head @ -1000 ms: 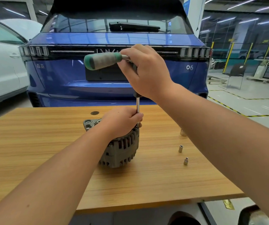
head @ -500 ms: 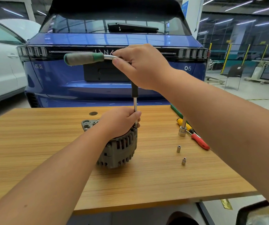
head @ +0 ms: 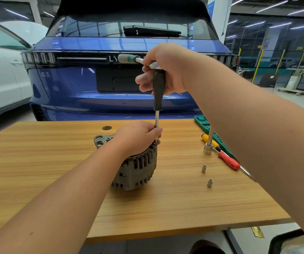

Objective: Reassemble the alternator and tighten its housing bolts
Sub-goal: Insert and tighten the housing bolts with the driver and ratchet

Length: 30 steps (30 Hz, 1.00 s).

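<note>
You are steadying the alternator (head: 136, 167) at the counter's (head: 37, 162) centre, your left hand (head: 138, 136) wrapping its grip around the driver shaft (head: 157, 119). Your right hand (head: 165, 68) is closing its grip on the ratchet (head: 129, 58) at twelve o'clock; keep that shaft vertical while turning.

I see two bare forearms reaching in from the bottom edge of my head view, one from the lower left and one from the right side. No sleeve shows on either arm as far up as the frame reaches. The left hand (head: 138, 137) and the right hand (head: 165, 68) are both ungloved. I see no watch, ring, band or bracelet on either wrist or on the fingers that face me. A small dark mark sits on the left forearm near the bottom edge.
</note>
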Motion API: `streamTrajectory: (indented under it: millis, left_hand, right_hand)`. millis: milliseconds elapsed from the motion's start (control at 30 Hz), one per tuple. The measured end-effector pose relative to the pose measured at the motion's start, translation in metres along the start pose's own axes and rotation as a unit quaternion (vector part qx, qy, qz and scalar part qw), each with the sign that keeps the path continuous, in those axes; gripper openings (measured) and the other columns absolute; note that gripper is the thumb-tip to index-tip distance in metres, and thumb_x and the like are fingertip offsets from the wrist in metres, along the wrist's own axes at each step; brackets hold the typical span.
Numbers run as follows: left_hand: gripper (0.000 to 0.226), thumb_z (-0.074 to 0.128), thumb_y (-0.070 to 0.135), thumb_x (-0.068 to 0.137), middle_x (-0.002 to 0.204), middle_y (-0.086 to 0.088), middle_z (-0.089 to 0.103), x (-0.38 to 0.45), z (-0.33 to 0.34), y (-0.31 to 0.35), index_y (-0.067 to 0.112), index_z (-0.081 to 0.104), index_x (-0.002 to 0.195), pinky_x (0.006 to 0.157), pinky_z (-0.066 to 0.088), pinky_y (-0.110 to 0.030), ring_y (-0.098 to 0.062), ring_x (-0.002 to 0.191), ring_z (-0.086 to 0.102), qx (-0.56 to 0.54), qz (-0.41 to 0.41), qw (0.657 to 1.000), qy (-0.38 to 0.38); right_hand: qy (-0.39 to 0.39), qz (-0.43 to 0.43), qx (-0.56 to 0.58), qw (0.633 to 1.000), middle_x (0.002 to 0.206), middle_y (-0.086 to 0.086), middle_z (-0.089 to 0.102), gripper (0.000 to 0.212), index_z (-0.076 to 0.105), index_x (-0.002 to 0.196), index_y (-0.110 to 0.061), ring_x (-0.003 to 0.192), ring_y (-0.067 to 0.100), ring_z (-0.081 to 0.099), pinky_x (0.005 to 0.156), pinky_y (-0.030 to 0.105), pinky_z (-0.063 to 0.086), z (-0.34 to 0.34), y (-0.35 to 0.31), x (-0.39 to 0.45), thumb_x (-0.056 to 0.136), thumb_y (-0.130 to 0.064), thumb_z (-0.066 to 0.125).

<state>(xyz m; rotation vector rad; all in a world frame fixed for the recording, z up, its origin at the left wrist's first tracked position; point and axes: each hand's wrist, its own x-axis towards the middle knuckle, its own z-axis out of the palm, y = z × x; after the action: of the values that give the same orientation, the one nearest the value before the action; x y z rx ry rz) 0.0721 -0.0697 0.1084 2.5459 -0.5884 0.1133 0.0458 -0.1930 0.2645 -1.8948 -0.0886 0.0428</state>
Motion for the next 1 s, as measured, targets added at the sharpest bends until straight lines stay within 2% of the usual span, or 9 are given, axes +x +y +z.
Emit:
streamTrajectory:
  millis: [200, 300, 367, 467, 533, 633, 733, 900, 1000]
  left_hand:
    - [0.03, 0.039, 0.054, 0.105, 0.076, 0.043, 0.063, 0.002, 0.001, -0.001, 0.043, 0.059, 0.085, 0.071, 0.05, -0.029, 0.007, 0.082, 0.062, -0.008, -0.002, 1.0, 0.0]
    - [0.03, 0.039, 0.054, 0.105, 0.074, 0.043, 0.063, 0.004, 0.001, -0.002, 0.043, 0.059, 0.084, 0.074, 0.052, -0.03, 0.008, 0.081, 0.062, -0.001, -0.006, 1.0, 0.001]
    - [0.031, 0.039, 0.053, 0.105, 0.073, 0.043, 0.062, 0.005, 0.002, -0.002, 0.043, 0.058, 0.083, 0.076, 0.053, -0.03, 0.008, 0.082, 0.061, 0.005, -0.006, 1.0, 0.002]
    - [0.031, 0.039, 0.052, 0.106, 0.07, 0.037, 0.065, 0.004, 0.002, -0.001, 0.043, 0.057, 0.083, 0.07, 0.051, -0.027, 0.01, 0.078, 0.061, 0.01, -0.006, 1.0, 0.008]
    - [0.031, 0.038, 0.051, 0.106, 0.069, 0.036, 0.065, 0.003, 0.001, 0.0, 0.044, 0.057, 0.083, 0.066, 0.048, -0.027, 0.01, 0.078, 0.06, 0.014, -0.004, 1.0, 0.009]
    - [0.031, 0.038, 0.051, 0.106, 0.074, 0.031, 0.068, 0.002, 0.001, 0.0, 0.043, 0.058, 0.083, 0.071, 0.052, -0.029, 0.008, 0.08, 0.061, 0.02, 0.0, 1.0, 0.011]
    - [0.03, 0.039, 0.051, 0.106, 0.078, 0.029, 0.07, 0.0, 0.001, 0.0, 0.042, 0.061, 0.088, 0.075, 0.053, -0.031, 0.008, 0.083, 0.062, 0.011, -0.006, 1.0, 0.01]
    - [0.033, 0.036, 0.05, 0.108, 0.082, 0.025, 0.072, -0.003, 0.0, 0.002, 0.039, 0.061, 0.09, 0.075, 0.049, -0.029, 0.008, 0.083, 0.06, 0.011, -0.005, 1.0, 0.009]
    - [0.034, 0.034, 0.05, 0.108, 0.083, 0.024, 0.072, -0.004, 0.0, 0.003, 0.038, 0.061, 0.09, 0.068, 0.044, -0.026, 0.007, 0.083, 0.06, 0.003, -0.004, 1.0, 0.009]
  right_hand:
    - [-0.009, 0.015, 0.276, 0.961, 0.084, -0.002, 0.076, 0.012, 0.059, 0.094, -0.015, 0.068, 0.017, 0.07, 0.08, 0.041, 0.042, 0.006, 0.019, 0.008, 0.097, -0.024, 0.052]
    - [0.056, -0.041, 0.389, 0.919, 0.08, 0.003, 0.065, 0.011, 0.061, 0.091, -0.011, 0.059, 0.013, 0.062, 0.074, 0.036, 0.046, 0.012, 0.031, 0.013, 0.098, -0.018, 0.056]
    - [0.083, -0.112, 0.411, 0.901, 0.079, 0.002, 0.062, 0.006, 0.061, 0.093, -0.014, 0.071, 0.016, 0.06, 0.071, 0.034, 0.05, 0.015, 0.042, 0.015, 0.098, -0.016, 0.061]
    - [0.197, -0.301, 0.226, 0.905, 0.087, -0.005, 0.068, 0.01, 0.068, 0.091, -0.022, 0.086, 0.011, 0.065, 0.085, 0.039, 0.058, 0.019, 0.057, 0.017, 0.099, -0.018, 0.064]
    - [0.275, -0.433, 0.011, 0.858, 0.092, -0.001, 0.071, 0.014, 0.073, 0.091, -0.01, 0.093, 0.011, 0.064, 0.089, 0.04, 0.054, 0.019, 0.065, 0.019, 0.099, -0.013, 0.061]
    - [0.341, -0.493, -0.206, 0.774, 0.104, 0.006, 0.072, 0.015, 0.073, 0.098, -0.001, 0.101, 0.027, 0.063, 0.09, 0.037, 0.049, 0.015, 0.07, 0.02, 0.096, -0.008, 0.06]
    - [0.282, -0.501, -0.314, 0.756, 0.09, 0.006, 0.066, 0.02, 0.07, 0.102, 0.0, 0.086, 0.027, 0.057, 0.073, 0.039, 0.046, 0.013, 0.065, 0.017, 0.1, -0.012, 0.053]
    - [0.138, -0.47, -0.412, 0.769, 0.119, 0.006, 0.06, 0.051, 0.05, 0.146, -0.011, 0.11, 0.02, 0.052, 0.086, 0.027, 0.034, 0.007, 0.057, 0.011, 0.103, -0.033, 0.034]
    - [0.114, -0.473, -0.41, 0.772, 0.117, 0.003, 0.06, 0.048, 0.052, 0.145, -0.014, 0.108, 0.017, 0.053, 0.085, 0.024, 0.033, 0.008, 0.05, 0.007, 0.107, -0.033, 0.031]
